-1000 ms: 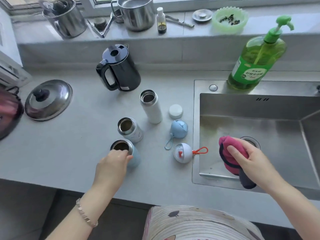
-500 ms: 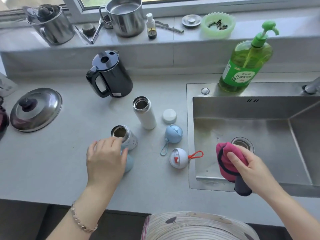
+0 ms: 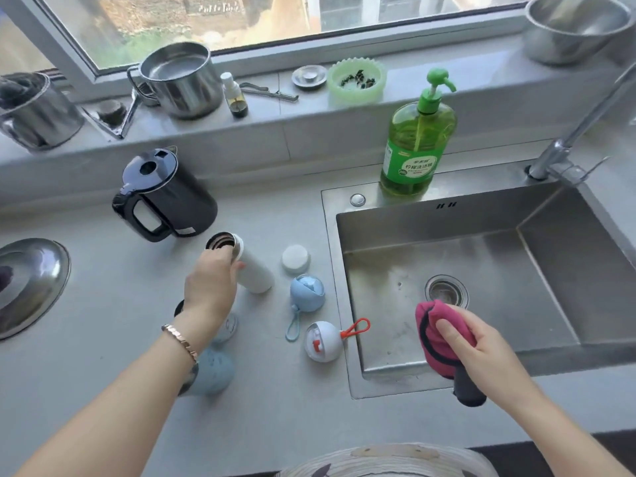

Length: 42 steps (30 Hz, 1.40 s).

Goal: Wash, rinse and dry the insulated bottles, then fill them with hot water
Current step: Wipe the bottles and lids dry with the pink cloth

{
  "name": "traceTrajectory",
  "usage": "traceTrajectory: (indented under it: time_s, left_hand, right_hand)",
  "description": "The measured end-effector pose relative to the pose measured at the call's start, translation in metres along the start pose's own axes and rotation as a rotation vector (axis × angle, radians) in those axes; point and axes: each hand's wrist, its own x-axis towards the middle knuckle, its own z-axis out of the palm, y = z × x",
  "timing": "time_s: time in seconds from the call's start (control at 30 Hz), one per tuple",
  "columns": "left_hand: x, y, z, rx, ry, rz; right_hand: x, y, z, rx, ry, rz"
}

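Three open bottles stand on the grey counter left of the sink (image 3: 344, 304). My left hand (image 3: 210, 287) grips the tall white bottle (image 3: 253, 273) just under its open steel mouth. Under my left forearm stand the pale blue bottle (image 3: 213, 371) and a small white one (image 3: 229, 327), both partly hidden. My right hand (image 3: 481, 349) holds a folded pink and grey cloth (image 3: 435, 335) over the front of the sink. Three loose lids lie between bottles and sink: a white cap (image 3: 295, 258), a blue round lid (image 3: 307, 292), and a white round lid with a red loop (image 3: 323, 340).
A black electric kettle (image 3: 165, 196) stands behind the bottles. A green dish-soap pump bottle (image 3: 416, 142) sits on the sink's back rim, the tap (image 3: 564, 146) at the right. A steel pot lid (image 3: 31, 284) lies far left. Steel pots and small items line the windowsill.
My left hand left the pale blue bottle, passed over the small white one and now grips the tall white bottle. The right hand with the cloth stayed over the sink.
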Motion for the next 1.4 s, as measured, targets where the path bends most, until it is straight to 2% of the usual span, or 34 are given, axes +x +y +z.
traceTrajectory:
  time_s: [0.13, 0.2, 0.3, 0.4, 0.5, 0.57, 0.8, 0.97, 1.1, 1.2, 1.3, 1.4]
  left_hand:
    - [-0.013, 0.026, -0.034, -0.424, 0.128, -0.05]
    - [-0.015, 0.052, -0.046, -0.79, 0.069, -0.191]
    - [-0.016, 0.099, -0.04, -1.38, -0.23, -0.518]
    - [-0.018, 0.139, -0.019, -1.799, -0.554, -0.806]
    - [-0.021, 0.166, -0.005, -2.103, -0.753, -0.951]
    - [-0.025, 0.18, 0.0, -2.194, -0.826, -0.986]
    - [-0.035, 0.2, 0.008, -2.221, -0.958, -0.997]
    - [-0.037, 0.192, 0.006, -2.151, -0.886, -0.943]
    - [-0.031, 0.174, -0.003, -1.841, -0.723, -0.755]
    - [-0.033, 0.166, -0.005, -1.473, -0.587, -0.571]
    - [-0.05, 0.172, -0.004, -1.192, -0.535, -0.405]
    - [-0.071, 0.183, -0.006, -1.185, -0.563, -0.328]
  right_hand:
    - [0.002, 0.002, -0.005, 0.052, 0.024, 0.015]
    - [0.004, 0.002, -0.008, 0.041, 0.039, 0.012]
    - [0.005, 0.003, -0.016, 0.043, 0.057, 0.012]
    - [0.005, 0.005, -0.025, 0.027, 0.06, -0.001]
    - [0.002, 0.008, -0.033, 0.006, 0.078, -0.014]
    - [0.0, 0.012, -0.04, -0.005, 0.099, -0.015]
    - [-0.001, 0.024, -0.058, -0.027, 0.147, -0.037]
    - [0.0, 0.019, -0.062, -0.004, 0.147, -0.086]
    - [-0.004, 0.005, -0.062, -0.026, 0.236, -0.201]
    - [-0.011, -0.02, -0.054, -0.069, 0.316, -0.451]
    - [0.001, -0.033, -0.035, -0.276, 0.295, -0.694]
    - [0.017, -0.02, 0.003, -0.689, 0.195, -0.76]
